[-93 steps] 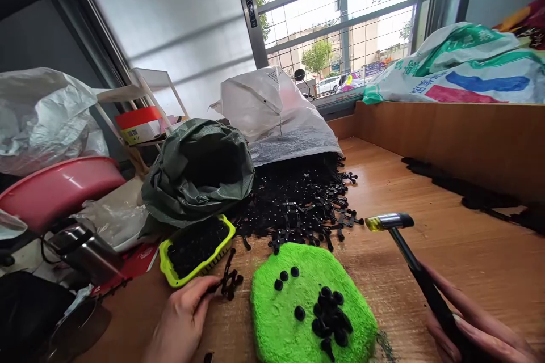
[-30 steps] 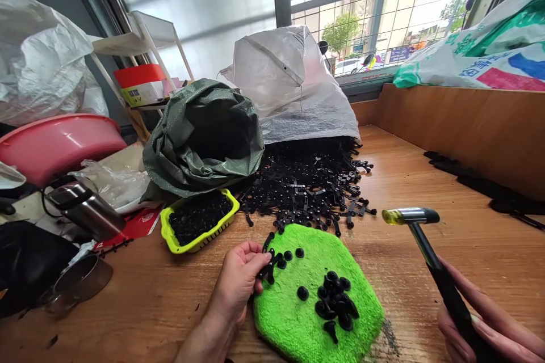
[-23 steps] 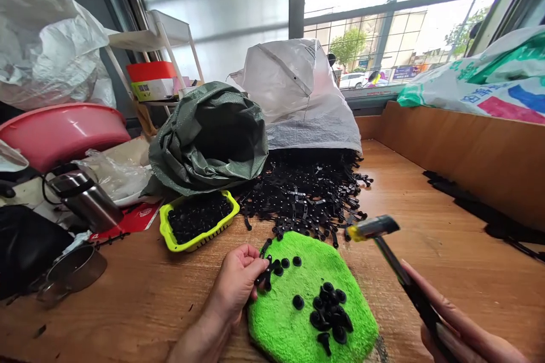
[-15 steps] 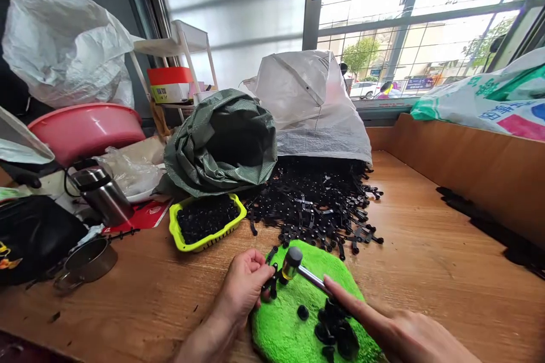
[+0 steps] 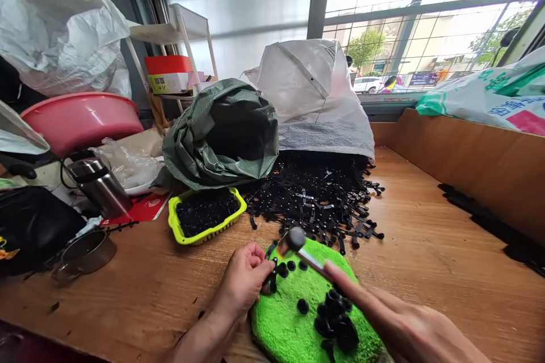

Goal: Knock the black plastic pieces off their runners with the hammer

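Left hand: the left hand (image 5: pixel 244 282) is pinched narrow on a small black piece (image 5: pixel 272 279), thumb and fingertips closed on its near end.
Black piece: it sits on the rim of the green pad (image 5: pixel 284 323), at about ten o'clock from the pad's middle, touching the fabric.
Right hand: the right hand (image 5: pixel 411 333) comes in from five o'clock, wrapped on the hammer (image 5: pixel 292 238) with the forefinger laid along the handle.
Hammer: the head is blurred and sits just above the piece, at about eleven o'clock on the pad — not touching it, as far as I can tell.
Loose caps: a cluster of loose caps (image 5: pixel 336 326) lies at four o'clock on the pad, apart from the pinched piece.
Around: a yellow tray (image 5: pixel 207 215) of black bits sits at ten o'clock off the pad, and a heap of black parts (image 5: pixel 317 198) at twelve, spilling over the table (image 5: pixel 426 249).
Doing it well: I'd keep the fingertips low and back from the strike spot — they look very near the head. The piece should lie flat on the pad, and a short, square tap ought to serve better than a swing.
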A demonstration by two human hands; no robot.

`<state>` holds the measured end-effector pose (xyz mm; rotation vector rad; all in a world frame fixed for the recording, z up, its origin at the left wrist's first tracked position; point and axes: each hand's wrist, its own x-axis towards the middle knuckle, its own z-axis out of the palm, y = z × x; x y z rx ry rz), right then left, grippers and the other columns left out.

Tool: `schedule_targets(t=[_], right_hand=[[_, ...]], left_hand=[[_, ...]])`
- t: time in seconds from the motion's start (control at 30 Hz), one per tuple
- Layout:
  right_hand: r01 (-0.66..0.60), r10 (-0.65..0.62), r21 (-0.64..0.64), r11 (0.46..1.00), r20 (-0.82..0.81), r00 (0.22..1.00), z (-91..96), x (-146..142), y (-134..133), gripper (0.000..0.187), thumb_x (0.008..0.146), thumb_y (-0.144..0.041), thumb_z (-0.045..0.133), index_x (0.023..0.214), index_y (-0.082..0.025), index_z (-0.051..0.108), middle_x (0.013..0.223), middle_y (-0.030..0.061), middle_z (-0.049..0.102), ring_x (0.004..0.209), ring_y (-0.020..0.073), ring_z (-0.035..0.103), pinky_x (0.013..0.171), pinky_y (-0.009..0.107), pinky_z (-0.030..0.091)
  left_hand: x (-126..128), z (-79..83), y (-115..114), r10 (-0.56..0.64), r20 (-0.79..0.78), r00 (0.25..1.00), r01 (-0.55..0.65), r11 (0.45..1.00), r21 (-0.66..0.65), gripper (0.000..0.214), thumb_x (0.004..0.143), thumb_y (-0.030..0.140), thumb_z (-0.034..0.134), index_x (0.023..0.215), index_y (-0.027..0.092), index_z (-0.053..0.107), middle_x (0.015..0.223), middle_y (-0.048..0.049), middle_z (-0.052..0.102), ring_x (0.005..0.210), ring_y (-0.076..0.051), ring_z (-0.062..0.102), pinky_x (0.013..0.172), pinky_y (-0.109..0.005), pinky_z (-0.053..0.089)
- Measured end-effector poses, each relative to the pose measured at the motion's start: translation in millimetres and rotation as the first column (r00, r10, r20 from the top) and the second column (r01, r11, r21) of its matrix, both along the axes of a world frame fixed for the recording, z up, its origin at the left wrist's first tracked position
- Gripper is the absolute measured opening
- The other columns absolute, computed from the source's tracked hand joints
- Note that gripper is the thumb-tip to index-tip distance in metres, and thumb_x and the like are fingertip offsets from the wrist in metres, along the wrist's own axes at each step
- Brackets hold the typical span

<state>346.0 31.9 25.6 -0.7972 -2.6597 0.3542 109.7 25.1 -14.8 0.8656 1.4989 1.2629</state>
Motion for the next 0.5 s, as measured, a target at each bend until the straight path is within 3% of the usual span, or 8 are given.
schedule_targets(t=[0.1, 0.27, 0.4, 0.5], right_hand=[[0.029, -0.029, -0.002, 1.0, 0.061, 0.998, -1.1, -2.1, -1.0, 0.07, 0.08, -0.006, 0.027, 0.142, -0.032, 0.009, 0.088, 0.0038, 0.069, 0.064, 0.0254, 0.066, 0.053, 0.034, 0.054], [-0.026, 0.001, -0.159, 0.987, -0.157, 0.988, -8.2, 10.3, 1.1, 0.057, 0.087, -0.015, 0.032, 0.14, -0.033, 0.023, 0.119, 0.0015, 0.058, 0.099, 0.0246, 0.058, 0.078, 0.032, 0.051], [0.021, -0.107, -0.349, 0.937, -0.227, 0.968, -18.9, 29.4, 5.0, 0.048, 0.095, -0.023, 0.025, 0.141, -0.033, 0.02, 0.141, -0.0057, 0.029, 0.126, 0.0212, 0.028, 0.102, 0.035, 0.026], [0.052, -0.169, -0.459, 0.887, -0.218, 0.961, -25.8, 37.7, 6.6, 0.046, 0.097, -0.03, 0.023, 0.142, -0.032, 0.015, 0.144, -0.007, 0.021, 0.13, 0.021, 0.017, 0.106, 0.037, 0.012]], left_hand=[[0.4, 0.7, -0.4, 0.004, 0.019, 1.0, -0.004, 1.0, 0.002, 0.027, 0.056, 0.03, 0.064, 0.058, 0.02, 0.039, 0.038, 0.0104, 0.041, 0.029, -0.005, 0.036, 0.029, -0.013, 0.017], [-5.4, 3.5, -8.0, -0.013, 0.069, 0.998, 0.014, 1.0, -0.01, 0.03, 0.058, 0.035, 0.065, 0.065, 0.018, 0.042, 0.04, 0.0076, 0.049, 0.029, -0.004, 0.038, 0.03, -0.012, 0.018], [-6.9, 13.2, -8.9, 0.008, 0.158, 0.987, -0.011, 1.0, 0.019, 0.033, 0.057, 0.036, 0.069, 0.069, 0.016, 0.045, 0.047, 0.0021, 0.059, 0.036, -0.004, 0.046, 0.035, -0.011, 0.028], [0.1, 22.0, -1.3, 0.014, 0.209, 0.978, -0.022, 0.999, 0.034, 0.034, 0.055, 0.033, 0.07, 0.068, 0.016, 0.044, 0.049, 0.0006, 0.061, 0.037, -0.005, 0.048, 0.036, -0.012, 0.031]])
